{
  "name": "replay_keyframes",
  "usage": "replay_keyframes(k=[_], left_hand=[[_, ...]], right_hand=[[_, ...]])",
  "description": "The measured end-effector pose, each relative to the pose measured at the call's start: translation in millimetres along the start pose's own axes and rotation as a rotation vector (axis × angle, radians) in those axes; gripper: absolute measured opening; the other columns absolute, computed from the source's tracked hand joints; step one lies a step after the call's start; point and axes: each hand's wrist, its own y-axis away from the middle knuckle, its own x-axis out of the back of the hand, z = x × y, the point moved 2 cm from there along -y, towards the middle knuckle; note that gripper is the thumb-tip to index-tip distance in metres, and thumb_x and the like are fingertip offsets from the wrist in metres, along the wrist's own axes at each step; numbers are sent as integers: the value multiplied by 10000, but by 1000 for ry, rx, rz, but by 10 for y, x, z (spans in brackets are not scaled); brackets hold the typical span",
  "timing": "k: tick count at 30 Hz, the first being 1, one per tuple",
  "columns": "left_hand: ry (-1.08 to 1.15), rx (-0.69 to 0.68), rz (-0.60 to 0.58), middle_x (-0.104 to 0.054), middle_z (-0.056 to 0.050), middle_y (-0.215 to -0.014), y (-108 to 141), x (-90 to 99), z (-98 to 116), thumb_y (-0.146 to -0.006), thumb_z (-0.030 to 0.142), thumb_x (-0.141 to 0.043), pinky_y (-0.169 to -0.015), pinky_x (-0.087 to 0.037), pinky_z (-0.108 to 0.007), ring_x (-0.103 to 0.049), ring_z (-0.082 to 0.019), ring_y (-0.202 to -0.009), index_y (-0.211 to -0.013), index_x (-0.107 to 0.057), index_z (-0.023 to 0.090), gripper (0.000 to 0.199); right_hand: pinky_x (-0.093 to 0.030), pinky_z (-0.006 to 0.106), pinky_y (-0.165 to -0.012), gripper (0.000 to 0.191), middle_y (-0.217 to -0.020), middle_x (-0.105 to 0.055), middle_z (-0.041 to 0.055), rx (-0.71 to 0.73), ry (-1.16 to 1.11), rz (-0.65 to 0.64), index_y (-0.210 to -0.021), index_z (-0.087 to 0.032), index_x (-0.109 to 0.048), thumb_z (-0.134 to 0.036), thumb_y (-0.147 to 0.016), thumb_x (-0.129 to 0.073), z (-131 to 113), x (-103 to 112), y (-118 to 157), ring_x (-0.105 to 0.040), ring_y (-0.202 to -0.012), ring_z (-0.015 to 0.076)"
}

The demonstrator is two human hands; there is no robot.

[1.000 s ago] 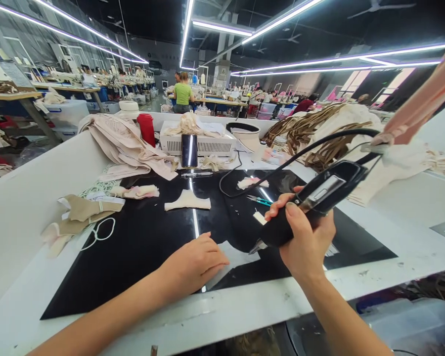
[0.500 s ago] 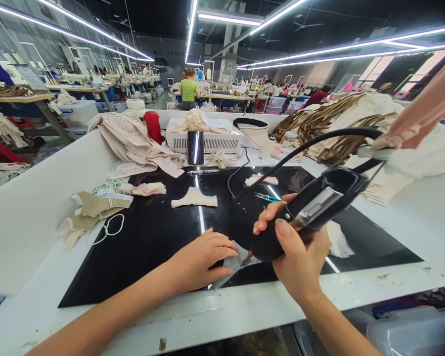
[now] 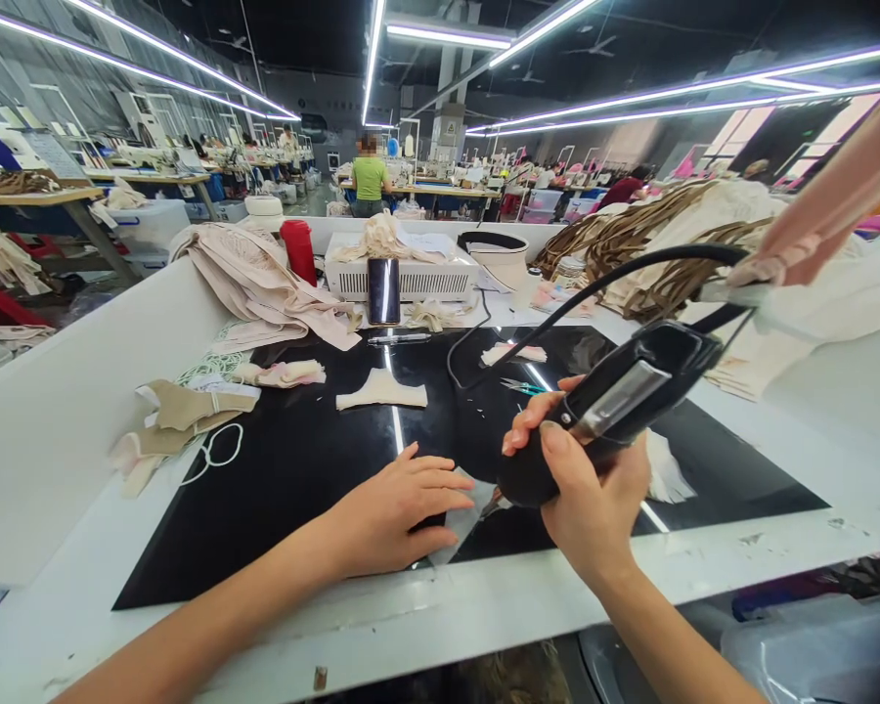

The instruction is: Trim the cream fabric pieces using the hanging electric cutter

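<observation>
My right hand (image 3: 594, 489) is wrapped round a black corded hand tool (image 3: 631, 386) with a silver plate on its side. A pale pink cloth strip (image 3: 814, 215) is tied at the tool's upper end. The small metal tip (image 3: 493, 503) points down-left, at the edge of a thin translucent piece (image 3: 463, 523). Flat on that piece lies my left hand (image 3: 403, 513), fingers stretched and a little spread. Whether the tip touches the piece I cannot tell. Beyond the left hand, a cream cut fabric piece (image 3: 381, 389) rests on the black board (image 3: 264, 508).
Teal-handled snips (image 3: 522, 387), fabric bundles (image 3: 513, 353) and a pen (image 3: 400, 338) lie further back. Beige pieces (image 3: 191, 411) with cord loops are at left. Behind stand a phone (image 3: 383, 291), a white vented box (image 3: 352, 279) and a red cup (image 3: 298, 251). The tool's cable (image 3: 594, 284) arches over the board.
The tool and my right hand have shifted very slightly, still in the same grip. My left hand stays on the translucent piece, its fingers slightly more spread. The whole view has moved a little.
</observation>
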Motion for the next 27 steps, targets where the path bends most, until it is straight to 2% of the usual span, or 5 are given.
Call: replay_keyframes(k=[4,8,16,27], left_hand=[[25,4,-60,-632,-39,-1448,14,44,9,-885,257,-779,-1214,-165,-714,-445,-325,-1465,-1351,-630,335,496],[26,17,-70,-627,-28,-1454,21,62,13,-872,260,-792,-1216,-168,-712,-446,-321,-1465,-1363,-620,342,527],[23,13,-93,-595,-22,-1489,17,54,5,-873,273,-783,-1223,-163,-706,-412,-322,-1483,-1372,-603,328,533],[18,17,-120,-566,-25,-1517,24,64,-17,-878,268,-762,-1224,-149,-708,-391,-331,-1494,-1392,-592,307,543]], right_hand=[[-541,345,-641,326,-862,-627,-34,7,14,41,-1124,-281,-579,-337,-875,-781,13,22,-61,-617,-661,153],[-539,335,-635,339,-845,-624,-37,-11,-18,57,-1122,-280,-593,-340,-857,-796,-31,1,-37,-610,-657,150],[-534,329,-630,339,-861,-617,-34,-45,-83,5,-1137,-295,-591,-344,-864,-786,-62,-53,79,-609,-660,149],[-545,318,-624,305,-865,-622,-28,-51,-110,-26,-1148,-293,-593,-309,-897,-765,-57,-78,102,-611,-671,144]])
